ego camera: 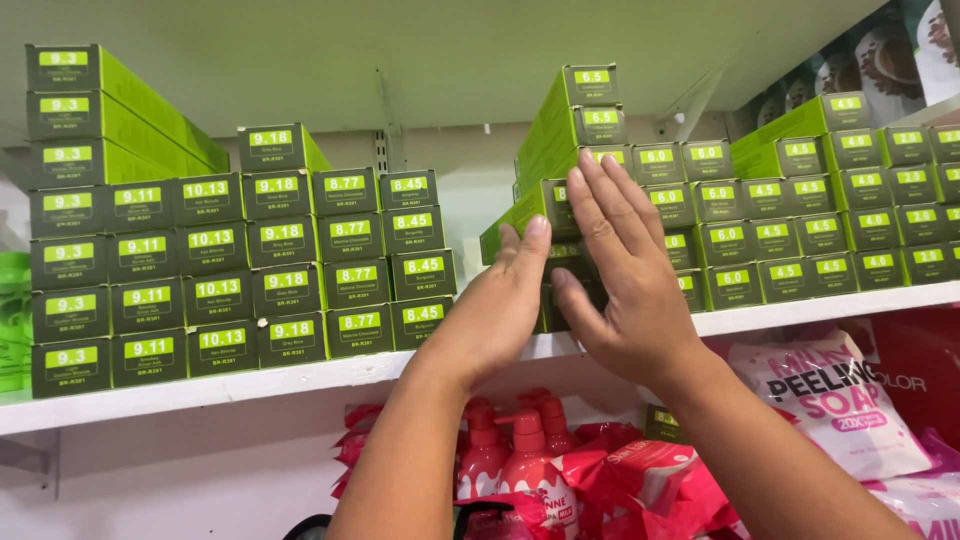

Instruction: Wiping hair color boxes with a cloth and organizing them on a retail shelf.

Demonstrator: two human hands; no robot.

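Both hands are up at a white shelf (pixel 300 378), pressed to a leaning column of green boxes (pixel 560 140) at mid-shelf.

Left hand (pixel 495 310): palm flat on the column's left face, fingers together and pointing up, thumb tucked. Open, nothing gripped; it bears against the box sides.

Right hand (pixel 625 275): fingers spread and straight, laid over the box fronts, thumb pointing toward the left hand. Also open, pressing rather than clasping. The two hands nearly touch at the thumbs.

The column: stacked boxes, skewed, long sides turned partly to the camera, so they sit out of line with their neighbours. The lower boxes are hidden behind the hands. The top three stand clear above the fingertips.

Left block (pixel 240 270): neat rows of the same green boxes, end labels forward, well apart from the hands, with a bare gap of wall between. Taller stack at its far left.

Right block (pixel 800 230): more rows, just beside the right hand.

Below the shelf: red pump bottles (pixel 510 460) and pink packets (pixel 650 480) under the forearms; a white soap pouch (pixel 830 400) to the right.
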